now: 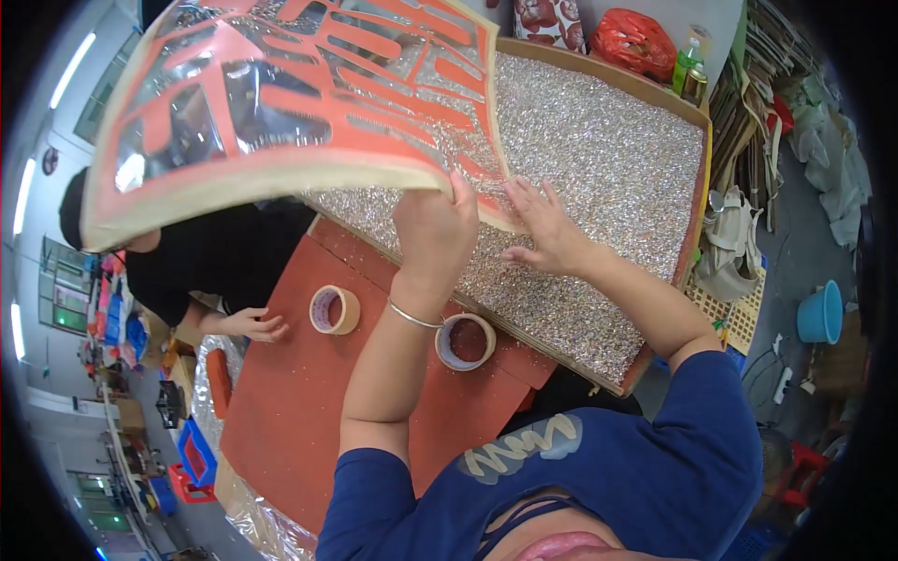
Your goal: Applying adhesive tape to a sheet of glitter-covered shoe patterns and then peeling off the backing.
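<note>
Gripping stencil sheet w/ left hand, long axis running left-right, tilted up.

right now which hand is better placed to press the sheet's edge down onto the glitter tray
Right hand: it lies flat and open at the lifted sheet's edge on the glitter tray. The left hand is busy gripping the sheet.

1. The scene is seen from one head-worn fisheye camera, aimed steeply down over the wearer's chest, which fills the lower right of the frame.
2. The red table is viewed at close range, at frame centre.
3. Straight edges are bent toward the dark circular rim.
4. The room floor is caught at far left and right.
</note>
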Demonstrator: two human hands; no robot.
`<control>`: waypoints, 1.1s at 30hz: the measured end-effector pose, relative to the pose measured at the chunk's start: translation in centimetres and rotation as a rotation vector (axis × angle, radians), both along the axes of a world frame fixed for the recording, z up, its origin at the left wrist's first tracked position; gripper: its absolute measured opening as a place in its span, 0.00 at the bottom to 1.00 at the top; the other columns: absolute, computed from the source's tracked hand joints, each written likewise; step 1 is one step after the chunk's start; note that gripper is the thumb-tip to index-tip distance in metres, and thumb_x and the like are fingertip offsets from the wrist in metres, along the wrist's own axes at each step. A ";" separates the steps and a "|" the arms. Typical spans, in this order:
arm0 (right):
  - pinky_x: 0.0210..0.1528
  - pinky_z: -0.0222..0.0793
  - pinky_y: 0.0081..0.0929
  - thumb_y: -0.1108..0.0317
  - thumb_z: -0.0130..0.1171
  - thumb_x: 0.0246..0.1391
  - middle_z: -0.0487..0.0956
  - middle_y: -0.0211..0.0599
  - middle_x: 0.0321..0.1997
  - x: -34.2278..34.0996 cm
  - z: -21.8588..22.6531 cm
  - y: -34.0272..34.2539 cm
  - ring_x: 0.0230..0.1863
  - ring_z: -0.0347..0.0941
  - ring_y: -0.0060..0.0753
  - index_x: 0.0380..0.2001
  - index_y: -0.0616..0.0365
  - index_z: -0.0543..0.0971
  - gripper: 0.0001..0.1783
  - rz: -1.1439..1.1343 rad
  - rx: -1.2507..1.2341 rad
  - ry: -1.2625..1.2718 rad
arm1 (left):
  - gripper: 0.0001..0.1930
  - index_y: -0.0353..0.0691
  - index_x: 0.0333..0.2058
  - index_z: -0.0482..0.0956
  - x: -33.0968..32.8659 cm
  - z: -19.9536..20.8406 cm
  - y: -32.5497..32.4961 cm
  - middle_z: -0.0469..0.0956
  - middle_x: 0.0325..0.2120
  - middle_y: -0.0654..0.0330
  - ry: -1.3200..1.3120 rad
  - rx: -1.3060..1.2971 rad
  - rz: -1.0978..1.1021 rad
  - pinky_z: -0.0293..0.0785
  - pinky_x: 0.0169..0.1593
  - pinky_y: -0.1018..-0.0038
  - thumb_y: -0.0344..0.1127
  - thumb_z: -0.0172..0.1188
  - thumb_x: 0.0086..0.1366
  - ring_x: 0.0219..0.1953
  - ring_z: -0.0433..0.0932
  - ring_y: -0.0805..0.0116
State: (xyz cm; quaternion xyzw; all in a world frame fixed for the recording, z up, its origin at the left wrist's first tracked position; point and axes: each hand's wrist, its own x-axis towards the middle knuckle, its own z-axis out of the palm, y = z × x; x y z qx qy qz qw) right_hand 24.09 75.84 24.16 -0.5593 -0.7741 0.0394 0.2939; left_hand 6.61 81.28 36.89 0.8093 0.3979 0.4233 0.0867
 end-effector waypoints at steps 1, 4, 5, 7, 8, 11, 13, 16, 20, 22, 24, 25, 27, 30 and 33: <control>0.69 0.30 0.56 0.41 0.56 0.49 0.48 0.52 0.70 0.9 0.0 0.1 0.71 0.40 0.51 0.66 0.60 0.47 0.51 -0.005 0.020 0.015 | 0.13 0.32 0.15 0.70 0.8 1.3 -0.4 0.70 0.14 0.45 0.071 0.007 0.042 0.66 0.25 0.54 0.30 0.55 0.57 0.19 0.73 0.43; 0.69 0.32 0.53 0.42 0.52 0.54 0.52 0.55 0.68 4.1 0.8 0.0 0.71 0.42 0.50 0.66 0.60 0.47 0.47 -0.096 0.167 0.414 | 0.06 0.32 0.26 0.70 3.2 4.3 -2.0 0.73 0.19 0.45 -0.045 0.080 -0.049 0.68 0.28 0.54 0.29 0.56 0.55 0.22 0.73 0.42; 0.68 0.34 0.54 0.44 0.53 0.54 0.52 0.55 0.68 4.4 1.2 0.1 0.70 0.43 0.51 0.66 0.59 0.48 0.45 -0.017 0.216 0.427 | 0.06 0.32 0.29 0.70 4.0 4.8 -2.5 0.74 0.21 0.45 -0.079 0.070 -0.083 0.68 0.29 0.53 0.28 0.55 0.55 0.23 0.73 0.41; 0.67 0.37 0.56 0.47 0.53 0.55 0.52 0.55 0.68 3.5 1.8 -0.3 0.70 0.45 0.51 0.66 0.58 0.49 0.44 0.062 0.284 0.453 | 0.10 0.30 0.35 0.68 4.6 4.3 -1.9 0.74 0.22 0.44 0.044 0.105 -0.092 0.69 0.29 0.54 0.28 0.55 0.55 0.24 0.74 0.41; 0.66 0.38 0.57 0.51 0.54 0.55 0.51 0.54 0.68 2.5 1.7 -0.9 0.70 0.45 0.51 0.65 0.58 0.51 0.42 -0.026 0.269 0.323 | 0.14 0.28 0.40 0.67 4.9 4.0 -1.7 0.75 0.23 0.44 0.149 0.128 -0.089 0.70 0.30 0.54 0.27 0.54 0.54 0.25 0.74 0.41; 0.65 0.41 0.59 0.56 0.54 0.55 0.56 0.51 0.66 2.3 2.9 -1.2 0.67 0.50 0.49 0.64 0.58 0.54 0.37 -0.157 0.339 0.193 | 0.27 0.26 0.52 0.57 6.4 4.1 -3.3 0.75 0.26 0.41 0.132 0.141 -0.121 0.71 0.32 0.55 0.25 0.53 0.54 0.28 0.75 0.41; 0.64 0.43 0.60 0.58 0.54 0.55 0.61 0.50 0.64 2.5 3.1 -1.2 0.65 0.56 0.47 0.63 0.59 0.57 0.35 -0.178 0.426 0.177 | 0.30 0.26 0.55 0.54 7.5 4.3 -3.5 0.76 0.29 0.41 0.121 0.166 -0.123 0.72 0.33 0.57 0.26 0.54 0.55 0.29 0.77 0.44; 0.58 0.58 0.54 0.60 0.53 0.56 0.75 0.45 0.51 2.4 2.1 -0.6 0.51 0.72 0.43 0.57 0.61 0.66 0.27 -0.060 0.066 0.105 | 0.33 0.26 0.58 0.50 10.0 5.6 -3.8 0.76 0.35 0.41 0.017 -0.150 -0.219 0.74 0.34 0.61 0.30 0.57 0.58 0.32 0.78 0.50; 0.40 0.72 0.37 0.64 0.52 0.58 0.80 0.39 0.34 5.0 2.3 0.6 0.32 0.78 0.34 0.43 0.64 0.75 0.15 -0.139 -0.068 0.862 | 0.33 0.30 0.60 0.55 11.1 4.6 -1.8 0.73 0.39 0.51 -0.213 -0.124 -0.517 0.70 0.47 0.61 0.42 0.58 0.63 0.44 0.73 0.61; 0.35 0.74 0.31 0.66 0.52 0.58 0.80 0.39 0.31 6.9 3.1 0.6 0.30 0.77 0.31 0.40 0.65 0.76 0.13 -0.190 -0.094 0.976 | 0.35 0.30 0.62 0.52 9.3 2.6 1.2 0.70 0.43 0.50 -0.193 0.034 -0.279 0.66 0.52 0.61 0.42 0.57 0.63 0.48 0.70 0.60; 0.36 0.73 0.28 0.68 0.54 0.57 0.79 0.35 0.33 9.2 5.0 -0.4 0.32 0.76 0.25 0.41 0.63 0.76 0.11 -0.221 -0.037 1.238 | 0.37 0.28 0.62 0.50 6.4 0.5 4.4 0.64 0.52 0.43 -0.243 0.046 -0.050 0.55 0.61 0.62 0.43 0.56 0.63 0.56 0.63 0.53; 0.36 0.73 0.28 0.68 0.54 0.57 0.79 0.35 0.33 10.4 4.7 -0.3 0.32 0.76 0.25 0.41 0.63 0.76 0.11 -0.213 -0.030 1.234 | 0.37 0.26 0.61 0.52 4.6 -0.7 5.9 0.61 0.56 0.37 -0.323 -0.084 -0.047 0.48 0.65 0.61 0.44 0.56 0.63 0.61 0.58 0.46; 0.36 0.73 0.25 0.69 0.55 0.56 0.78 0.33 0.36 12.8 4.0 0.1 0.33 0.75 0.25 0.42 0.62 0.75 0.12 -0.023 -0.043 1.473 | 0.40 0.25 0.62 0.48 1.5 -5.6 8.7 0.55 0.60 0.38 -0.287 -0.238 0.362 0.47 0.66 0.61 0.48 0.54 0.63 0.63 0.55 0.45; 0.38 0.73 0.26 0.70 0.55 0.56 0.77 0.32 0.38 16.3 3.0 -0.6 0.35 0.74 0.25 0.44 0.62 0.74 0.13 0.023 -0.264 1.525 | 0.43 0.24 0.62 0.46 0.2 -8.7 9.8 0.54 0.61 0.39 -0.558 -0.541 0.250 0.48 0.65 0.62 0.50 0.55 0.62 0.64 0.54 0.48; 0.40 0.73 0.25 0.72 0.56 0.55 0.77 0.33 0.37 17.6 3.3 -1.0 0.36 0.74 0.24 0.45 0.63 0.74 0.14 0.082 -0.424 1.527 | 0.33 0.42 0.58 0.60 -1.6 -11.5 11.7 0.65 0.53 0.59 -0.804 -0.755 0.026 0.54 0.57 0.57 0.57 0.54 0.61 0.48 0.63 0.67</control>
